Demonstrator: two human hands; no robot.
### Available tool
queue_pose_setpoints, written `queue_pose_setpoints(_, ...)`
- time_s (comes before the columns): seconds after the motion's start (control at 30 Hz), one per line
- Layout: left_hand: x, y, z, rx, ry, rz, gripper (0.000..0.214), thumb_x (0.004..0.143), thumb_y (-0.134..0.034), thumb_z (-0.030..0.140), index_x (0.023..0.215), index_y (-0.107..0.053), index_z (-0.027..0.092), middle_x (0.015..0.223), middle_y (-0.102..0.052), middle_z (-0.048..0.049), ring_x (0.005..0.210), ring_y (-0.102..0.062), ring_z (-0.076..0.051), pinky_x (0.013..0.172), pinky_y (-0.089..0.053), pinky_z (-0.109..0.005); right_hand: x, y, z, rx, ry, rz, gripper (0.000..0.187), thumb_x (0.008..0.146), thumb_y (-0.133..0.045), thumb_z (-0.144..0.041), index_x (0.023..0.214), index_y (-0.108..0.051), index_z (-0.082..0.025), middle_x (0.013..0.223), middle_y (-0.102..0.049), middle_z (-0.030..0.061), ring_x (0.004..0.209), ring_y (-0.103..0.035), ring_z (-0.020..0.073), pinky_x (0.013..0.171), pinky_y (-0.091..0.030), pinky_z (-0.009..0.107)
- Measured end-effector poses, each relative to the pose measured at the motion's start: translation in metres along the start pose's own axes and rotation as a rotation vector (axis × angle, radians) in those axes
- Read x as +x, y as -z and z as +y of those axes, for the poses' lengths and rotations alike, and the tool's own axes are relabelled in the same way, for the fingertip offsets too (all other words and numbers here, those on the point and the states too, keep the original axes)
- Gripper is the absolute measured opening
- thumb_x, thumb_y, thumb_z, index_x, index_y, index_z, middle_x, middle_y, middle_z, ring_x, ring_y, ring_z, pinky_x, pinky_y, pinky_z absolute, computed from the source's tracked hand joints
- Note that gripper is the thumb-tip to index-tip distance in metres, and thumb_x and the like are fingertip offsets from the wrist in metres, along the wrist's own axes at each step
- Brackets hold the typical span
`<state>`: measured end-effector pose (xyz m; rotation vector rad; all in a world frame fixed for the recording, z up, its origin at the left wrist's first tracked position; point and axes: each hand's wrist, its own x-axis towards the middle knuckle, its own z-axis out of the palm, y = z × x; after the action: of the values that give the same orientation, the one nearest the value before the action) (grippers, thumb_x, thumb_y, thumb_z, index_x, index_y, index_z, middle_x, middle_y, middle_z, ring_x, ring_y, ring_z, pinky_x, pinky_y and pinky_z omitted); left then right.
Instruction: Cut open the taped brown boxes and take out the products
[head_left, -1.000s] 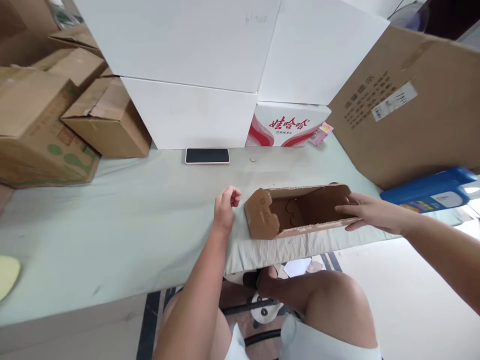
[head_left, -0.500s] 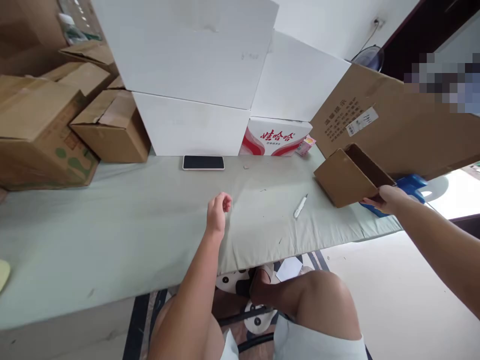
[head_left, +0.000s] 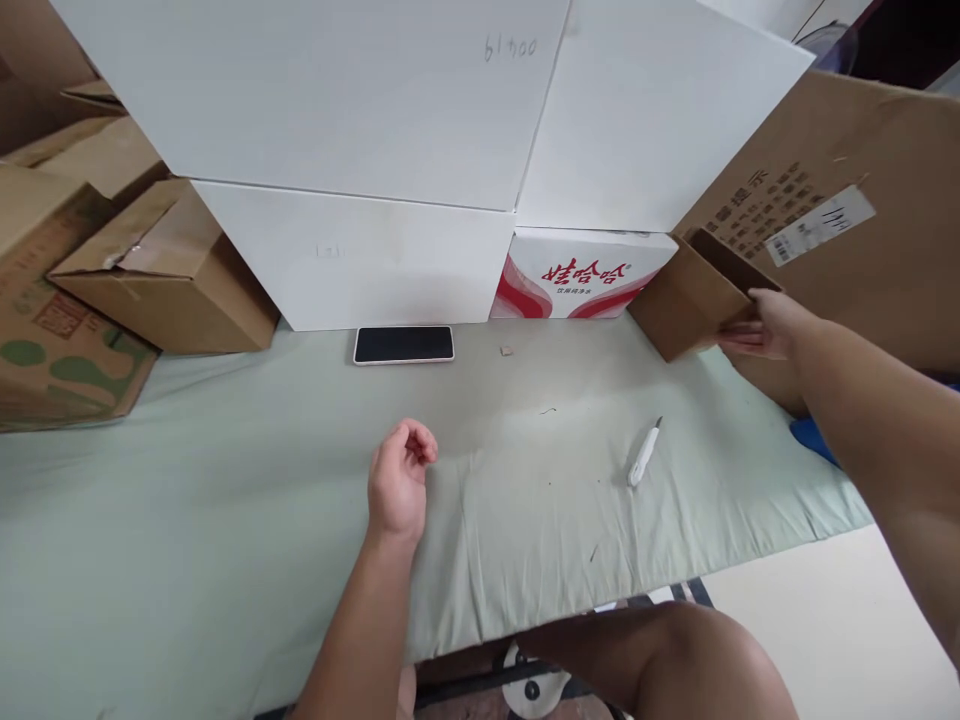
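My right hand [head_left: 769, 325] grips the near side of a small open-topped cardboard box [head_left: 679, 305], fingers under its edge. The box is tilted beside the large brown cardboard sheet [head_left: 892, 290] and partly covers the end of the white and red printed carton [head_left: 581, 275]. My left hand [head_left: 401, 480] rests over the green tablecloth [head_left: 262, 520], its fingers curled in with nothing visible in them. Beyond it lies a phone [head_left: 403, 345] with a dark screen. A white utility knife [head_left: 643, 455] lies on the cloth nearer my right arm.
White boxes [head_left: 352, 260] form a wall along the back of the table. Brown cartons [head_left: 187, 280] are stacked at the left. A blue object [head_left: 814, 440] shows at the right edge, partly hidden by my right arm. A small scrap [head_left: 506, 350] lies near the phone.
My right hand has moved the small box away from the blue object, back toward the printed carton. My left hand stays curled over the cloth. The view has moved closer to the table.
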<state>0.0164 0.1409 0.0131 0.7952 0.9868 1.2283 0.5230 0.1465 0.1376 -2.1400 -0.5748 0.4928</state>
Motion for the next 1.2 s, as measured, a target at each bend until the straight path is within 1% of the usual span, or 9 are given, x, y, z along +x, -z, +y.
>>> queue_pose_setpoints(0.17,0.004,0.007,0.005,-0.015,0.002,-0.006,0.035,0.079,-0.057,0.035,0.058,-0.032,0.023,0.062,-0.032,0.0003,0.059,-0.035,-0.016,0.056,-0.033,-0.032,-0.033,-0.049,-0.022,-0.001,-0.203,-0.21,0.042,0.104,-0.035,-0.05,0.088,-0.059,-0.019,0.1,-0.07,0.0145,0.08,-0.067,0.0181,0.082,-0.05,0.039)
queue_pose_setpoints(0.33,-0.007,0.015,0.008,-0.074,-0.071,0.003,0.037,0.082,-0.057,0.037,0.055,-0.034,0.023,0.059,-0.035,0.0006,0.059,-0.036,-0.015,0.058,-0.032,-0.032,-0.11,-0.128,-0.034,-0.233,-0.102,-0.398,0.016,0.096,-0.055,-0.024,0.091,-0.068,-0.016,0.098,-0.074,0.0134,0.074,-0.068,0.0176,0.076,-0.049,0.03)
queue_pose_setpoints(0.43,-0.016,0.024,0.014,-0.112,-0.091,0.021,0.039,0.084,-0.056,0.041,0.054,-0.038,0.023,0.058,-0.039,0.0004,0.059,-0.037,-0.014,0.059,-0.033,-0.032,-0.175,-0.186,-0.047,-0.411,0.149,-0.645,0.015,0.091,-0.061,-0.025,0.098,-0.073,-0.019,0.105,-0.075,0.0117,0.09,-0.071,0.0231,0.085,-0.052,0.033)
queue_pose_setpoints(0.5,-0.021,0.032,0.02,-0.162,-0.067,0.029,0.038,0.084,-0.055,0.04,0.054,-0.04,0.022,0.058,-0.04,0.0006,0.059,-0.038,-0.014,0.059,-0.033,-0.032,-0.224,-0.228,-0.061,-0.55,0.468,-0.764,0.02,0.091,-0.062,-0.031,0.104,-0.074,-0.023,0.112,-0.075,0.0089,0.104,-0.07,0.0268,0.097,-0.052,0.039)
queue_pose_setpoints(0.67,-0.029,0.054,0.036,-0.294,-0.051,0.076,0.034,0.083,-0.052,0.031,0.053,-0.038,0.022,0.056,-0.039,0.001,0.058,-0.036,-0.013,0.06,-0.03,-0.032,-0.336,-0.345,-0.117,-0.507,1.233,-0.788,0.042,0.088,-0.058,-0.031,0.128,-0.068,-0.022,0.133,-0.064,0.0125,0.12,-0.063,0.0326,0.107,-0.05,0.053)
queue_pose_setpoints(0.73,-0.029,0.061,0.04,-0.313,-0.051,0.1,0.033,0.082,-0.052,0.03,0.053,-0.038,0.021,0.056,-0.04,0.001,0.058,-0.035,-0.013,0.061,-0.029,-0.032,-0.361,-0.392,-0.146,-0.431,1.376,-0.736,0.055,0.086,-0.058,-0.03,0.14,-0.06,-0.019,0.143,-0.054,0.0145,0.133,-0.054,0.0355,0.113,-0.043,0.059)
queue_pose_setpoints(0.83,-0.027,0.07,0.045,-0.35,-0.002,0.107,0.032,0.082,-0.053,0.031,0.056,-0.036,0.021,0.057,-0.037,0.0025,0.058,-0.035,-0.013,0.062,-0.028,-0.031,-0.378,-0.447,-0.182,-0.412,1.357,-0.67,0.065,0.086,-0.058,-0.037,0.149,-0.05,-0.021,0.155,-0.039,0.0144,0.147,-0.038,0.0408,0.117,-0.033,0.068)
queue_pose_setpoints(0.97,-0.024,0.078,0.052,-0.41,0.041,0.107,0.03,0.079,-0.053,0.03,0.058,-0.034,0.021,0.058,-0.034,0.0038,0.058,-0.033,-0.012,0.061,-0.026,-0.029,-0.381,-0.48,-0.2,-0.515,1.294,-0.616,0.065,0.085,-0.061,-0.045,0.144,-0.054,-0.021,0.161,-0.032,0.0163,0.152,-0.025,0.0471,0.117,-0.028,0.075)
queue_pose_setpoints(1.2,-0.019,0.08,0.053,-0.539,0.017,0.133,0.029,0.079,-0.054,0.025,0.058,-0.033,0.021,0.059,-0.032,0.0037,0.057,-0.031,-0.011,0.058,-0.024,-0.027,-0.368,-0.486,-0.193,-0.562,1.4,-0.528,0.069,0.086,-0.06,-0.039,0.151,-0.045,-0.019,0.163,-0.032,0.0183,0.151,-0.028,0.043,0.116,-0.032,0.072)
